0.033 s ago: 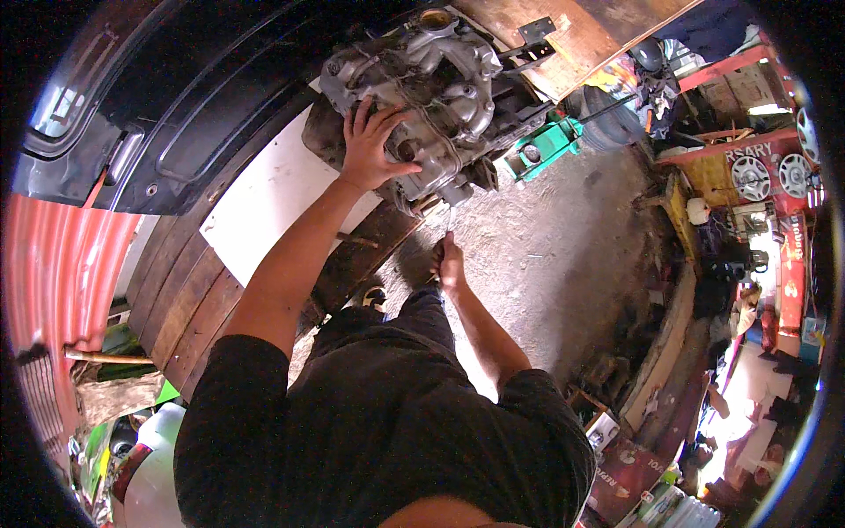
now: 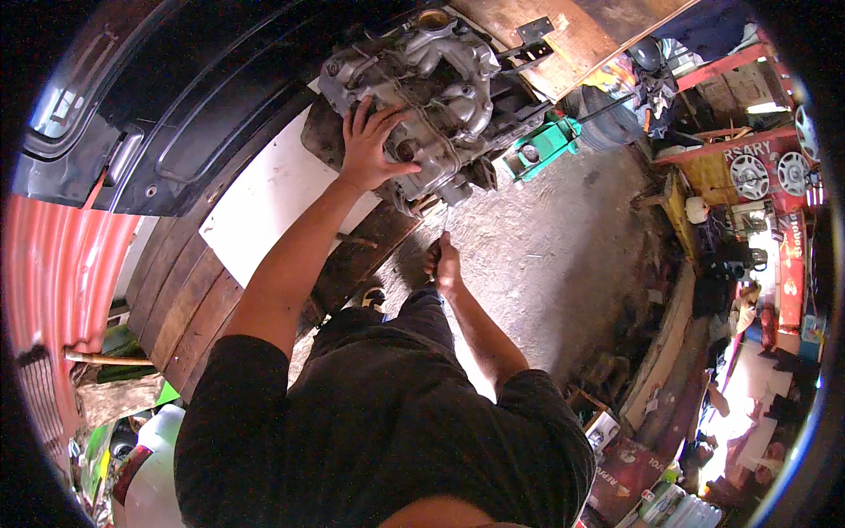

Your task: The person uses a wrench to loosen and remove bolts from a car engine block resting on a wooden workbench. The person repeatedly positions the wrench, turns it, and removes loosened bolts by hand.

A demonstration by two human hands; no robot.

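A grey metal engine (image 2: 440,97) with curved intake pipes sits on the bench at the top middle. My left hand (image 2: 374,150) lies on its near left side, fingers spread over the casing. Below the engine's near end, my right hand (image 2: 446,264) is closed round a thin metal-shafted tool (image 2: 448,218). Its shaft points up toward the engine's lower end. The fist hides the handle, and I cannot tell whether the tip touches the engine.
A white board (image 2: 277,198) lies on the wooden planks (image 2: 189,304) at left, beside a black vehicle panel (image 2: 202,114). Right of the engine, a green floor jack (image 2: 544,150) stands on the concrete floor (image 2: 563,238). Wheel covers (image 2: 750,178) hang at the far right.
My right hand has turned slightly at the wrist and shifted a little left, with the tool still in it. The left hand stays in place on the engine.
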